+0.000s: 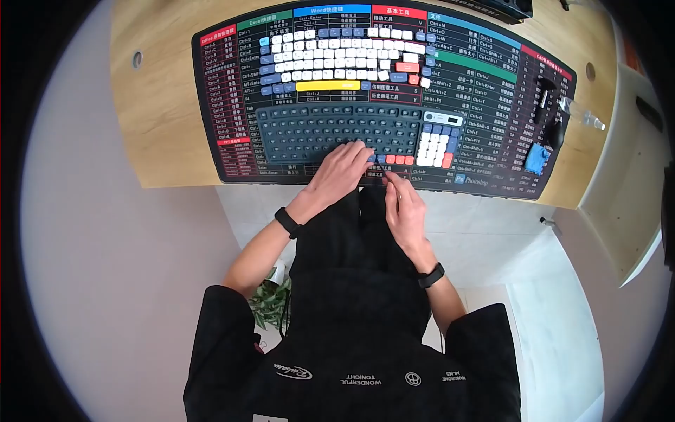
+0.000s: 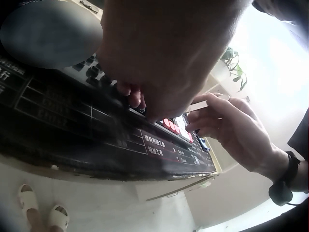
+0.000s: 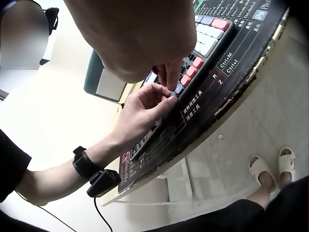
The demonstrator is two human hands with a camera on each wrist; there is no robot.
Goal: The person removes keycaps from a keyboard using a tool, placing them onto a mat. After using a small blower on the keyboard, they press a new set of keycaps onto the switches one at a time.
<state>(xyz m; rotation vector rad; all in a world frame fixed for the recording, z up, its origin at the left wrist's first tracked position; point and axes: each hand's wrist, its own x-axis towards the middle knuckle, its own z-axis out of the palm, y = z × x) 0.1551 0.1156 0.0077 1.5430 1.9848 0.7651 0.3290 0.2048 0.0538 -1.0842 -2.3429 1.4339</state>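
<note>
A dark keyboard [image 1: 337, 131] lies on the printed desk mat [image 1: 492, 91], its main block mostly bare switches. White keycaps [image 1: 431, 148] fill its number pad, and red ones [image 3: 191, 71] sit along the bottom row. At that row, my left hand [image 1: 339, 171] bends over the near edge, thumb and fingertips pinching a blue keycap [image 3: 178, 89]. Just to its right, my right hand [image 1: 406, 214] hovers by the keyboard's front edge, fingers partly bent. I cannot tell whether anything is between those fingers.
Loose keycaps [image 1: 330, 53] lie in keyboard order beyond the keyboard, with a long yellow one [image 1: 328, 86]. At the right are a black tool [image 1: 544, 95], a clear bottle [image 1: 583, 114] and a blue cloth [image 1: 538, 160]. A plant [image 1: 269, 302] stands below the desk.
</note>
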